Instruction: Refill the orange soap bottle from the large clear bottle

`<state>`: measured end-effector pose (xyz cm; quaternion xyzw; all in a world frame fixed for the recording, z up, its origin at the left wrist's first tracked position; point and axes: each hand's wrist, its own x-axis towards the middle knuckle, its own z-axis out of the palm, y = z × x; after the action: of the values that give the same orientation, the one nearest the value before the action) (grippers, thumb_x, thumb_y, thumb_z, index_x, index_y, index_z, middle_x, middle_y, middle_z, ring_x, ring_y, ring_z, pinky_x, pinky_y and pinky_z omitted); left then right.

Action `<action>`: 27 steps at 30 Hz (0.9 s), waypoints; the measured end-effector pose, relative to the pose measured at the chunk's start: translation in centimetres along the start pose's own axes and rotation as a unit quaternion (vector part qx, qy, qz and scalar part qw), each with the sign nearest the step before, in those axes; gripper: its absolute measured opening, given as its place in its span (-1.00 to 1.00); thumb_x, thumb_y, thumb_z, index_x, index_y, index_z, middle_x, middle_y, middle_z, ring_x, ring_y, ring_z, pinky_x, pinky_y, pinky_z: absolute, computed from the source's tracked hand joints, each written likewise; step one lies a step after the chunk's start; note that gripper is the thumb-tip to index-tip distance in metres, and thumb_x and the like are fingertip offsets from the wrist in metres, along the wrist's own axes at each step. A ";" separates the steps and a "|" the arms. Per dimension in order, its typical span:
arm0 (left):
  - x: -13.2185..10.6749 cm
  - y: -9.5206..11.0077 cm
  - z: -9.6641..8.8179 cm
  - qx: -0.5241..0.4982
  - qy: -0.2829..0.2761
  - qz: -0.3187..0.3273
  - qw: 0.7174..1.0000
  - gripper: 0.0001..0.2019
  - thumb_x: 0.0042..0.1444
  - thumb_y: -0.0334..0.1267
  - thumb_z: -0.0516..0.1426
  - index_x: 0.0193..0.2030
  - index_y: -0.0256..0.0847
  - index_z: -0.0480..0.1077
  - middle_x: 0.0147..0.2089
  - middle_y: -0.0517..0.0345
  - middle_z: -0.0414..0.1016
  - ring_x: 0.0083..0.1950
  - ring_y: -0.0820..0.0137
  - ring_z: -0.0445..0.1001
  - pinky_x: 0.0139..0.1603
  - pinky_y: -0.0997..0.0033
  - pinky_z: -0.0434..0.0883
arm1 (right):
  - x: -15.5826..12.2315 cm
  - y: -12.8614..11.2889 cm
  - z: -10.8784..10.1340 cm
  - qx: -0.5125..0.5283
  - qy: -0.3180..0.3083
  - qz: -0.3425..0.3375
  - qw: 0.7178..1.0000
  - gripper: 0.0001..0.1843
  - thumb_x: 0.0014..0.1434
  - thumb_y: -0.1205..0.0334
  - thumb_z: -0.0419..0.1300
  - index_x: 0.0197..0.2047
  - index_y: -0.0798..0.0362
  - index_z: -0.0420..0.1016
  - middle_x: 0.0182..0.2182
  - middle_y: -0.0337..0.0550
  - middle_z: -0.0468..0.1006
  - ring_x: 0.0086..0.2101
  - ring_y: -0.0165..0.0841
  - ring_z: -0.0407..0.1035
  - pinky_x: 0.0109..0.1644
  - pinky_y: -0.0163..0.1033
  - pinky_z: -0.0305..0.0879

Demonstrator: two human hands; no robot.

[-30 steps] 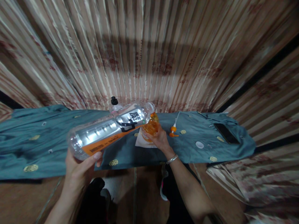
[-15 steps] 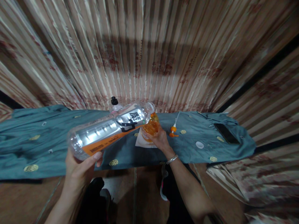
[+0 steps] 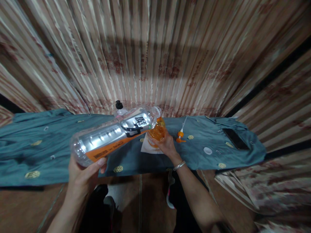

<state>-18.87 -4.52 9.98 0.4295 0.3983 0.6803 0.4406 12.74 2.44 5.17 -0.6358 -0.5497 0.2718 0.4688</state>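
Near its base, my left hand (image 3: 85, 171) grips a large clear plastic bottle (image 3: 114, 137) with a silver and orange label. This bottle is tilted, its uncapped neck to the right and over the top of an orange bottle (image 3: 156, 131). My right hand (image 3: 166, 142) is wrapped round the orange bottle, which stands upright on a white folded cloth or paper (image 3: 147, 147). Whether liquid runs between the two is too blurred to tell. Right of my right hand lies an orange pump head (image 3: 180, 136) with its white tube.
Behind the clear bottle stands another bottle with a black cap (image 3: 119, 104). A white round lid (image 3: 207, 150) and a black phone (image 3: 235, 138) lie on the right of the green patterned cloth (image 3: 55, 139) covering the narrow table. A pleated curtain (image 3: 155, 58) hangs directly behind.
Almost nothing differs. Both hands keep their holds, and the tilted bottle stays at practically the same angle over the orange one.
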 end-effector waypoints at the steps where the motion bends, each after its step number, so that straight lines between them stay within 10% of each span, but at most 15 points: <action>1: 0.0 -0.1 0.0 0.000 0.001 -0.001 1.000 -0.22 -0.24 -0.07 0.75 0.15 -0.14 0.65 -0.32 0.17 0.68 -0.55 0.38 0.44 -0.64 0.44 0.23 | 0.0 0.1 0.0 0.001 0.000 -0.001 1.000 -0.22 0.13 0.20 0.74 0.39 0.02 0.71 0.17 0.09 0.93 0.23 0.21 0.85 0.41 0.27 0.77; 27: 0.1 -0.4 -0.3 -0.007 -0.027 0.010 1.000 -0.10 -0.12 -0.09 0.72 0.38 -0.19 0.61 -0.21 0.03 0.76 -0.54 0.38 0.47 -0.65 0.47 0.23 | 0.2 0.6 -0.1 -0.002 -0.006 -0.012 1.000 -0.22 0.14 0.15 0.75 0.38 0.00 0.70 0.15 0.04 0.94 0.19 0.15 0.86 0.40 0.22 0.77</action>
<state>-19.05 -4.39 9.55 0.4489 0.3772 0.6755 0.4472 13.15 2.58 4.69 -0.6286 -0.5604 0.2689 0.4675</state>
